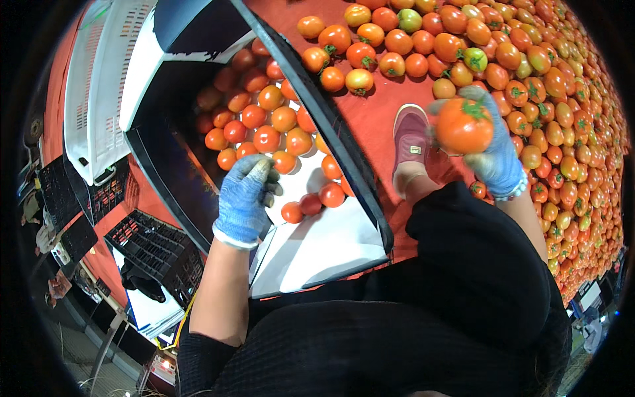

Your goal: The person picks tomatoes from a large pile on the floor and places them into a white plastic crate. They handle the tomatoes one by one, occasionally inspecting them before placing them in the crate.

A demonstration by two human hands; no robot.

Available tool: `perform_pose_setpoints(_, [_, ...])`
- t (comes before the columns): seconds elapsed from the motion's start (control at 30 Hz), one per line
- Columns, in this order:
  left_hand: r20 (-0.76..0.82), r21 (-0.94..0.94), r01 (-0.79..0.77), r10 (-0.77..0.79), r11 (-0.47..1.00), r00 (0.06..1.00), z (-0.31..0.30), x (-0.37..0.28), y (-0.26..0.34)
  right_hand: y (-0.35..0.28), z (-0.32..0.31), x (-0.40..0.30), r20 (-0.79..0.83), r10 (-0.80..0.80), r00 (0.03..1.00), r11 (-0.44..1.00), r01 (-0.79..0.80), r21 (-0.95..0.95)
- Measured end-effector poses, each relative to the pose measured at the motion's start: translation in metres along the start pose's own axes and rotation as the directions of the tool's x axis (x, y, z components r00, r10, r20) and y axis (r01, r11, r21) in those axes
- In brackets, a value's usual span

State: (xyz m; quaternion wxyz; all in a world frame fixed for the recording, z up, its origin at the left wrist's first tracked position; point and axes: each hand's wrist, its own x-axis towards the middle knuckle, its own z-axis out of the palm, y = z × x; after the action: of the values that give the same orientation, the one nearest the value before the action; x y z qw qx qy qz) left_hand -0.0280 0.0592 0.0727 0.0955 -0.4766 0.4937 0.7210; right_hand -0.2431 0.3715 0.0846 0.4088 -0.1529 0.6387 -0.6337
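My right hand (488, 144), in a blue knitted glove, grips a large red tomato (465, 126) with its green calyx on, above the right shoe. My left hand (247, 196), gloved the same way, is over the near left part of a paper-lined black crate (379, 218). Its fingers are curled, and whether something is within them does not show. Inside the crate, red and orange tomatoes (267, 139) lie in a loose layer on white paper (317, 248). To the right a large heap of tomatoes (565, 129), red, orange and some greenish, covers the red cloth.
A white perforated plastic crate (94, 109) stands at the left, near black plastic crates (154, 245) and a stack of white sheets (154, 312). A maroon shoe (411, 136) is on the red cloth (347, 106) between crate and heap. People are small at the far left.
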Motion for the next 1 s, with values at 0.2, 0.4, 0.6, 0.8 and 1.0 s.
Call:
perform_pose_setpoints(0.2, [0.704, -0.601, 0.53, 0.082, 0.599, 0.706, 0.083, -0.036, 0.019, -0.038, 0.054, 0.047, 0.484, -0.046, 0.874, 0.95, 0.188, -0.249])
perform_pose_setpoints(0.4, [0.459, -0.608, 0.297, 0.021, 0.736, 0.888, 0.047, -0.037, 0.01, 0.069, -0.07, 0.013, -0.319, 0.109, 0.942, 0.077, -0.328, -0.942])
perform_pose_setpoints(0.6, [0.309, -0.33, -0.126, 0.233, 0.935, 0.922, 0.008, -0.033, -0.008, 0.141, -0.115, -0.041, -0.383, 0.133, 0.914, -0.467, -0.283, -0.838])
perform_pose_setpoints(0.8, [0.346, -0.359, 0.131, 0.002, 0.924, 0.938, -0.035, -0.024, -0.021, 0.117, -0.119, -0.019, -0.443, 0.33, 0.834, -0.476, -0.258, -0.841])
perform_pose_setpoints(1.0, [0.464, -0.474, 0.106, 0.145, 0.874, 0.874, -0.031, -0.033, -0.013, 0.145, -0.139, -0.043, -0.438, 0.28, 0.854, -0.57, -0.219, -0.792])
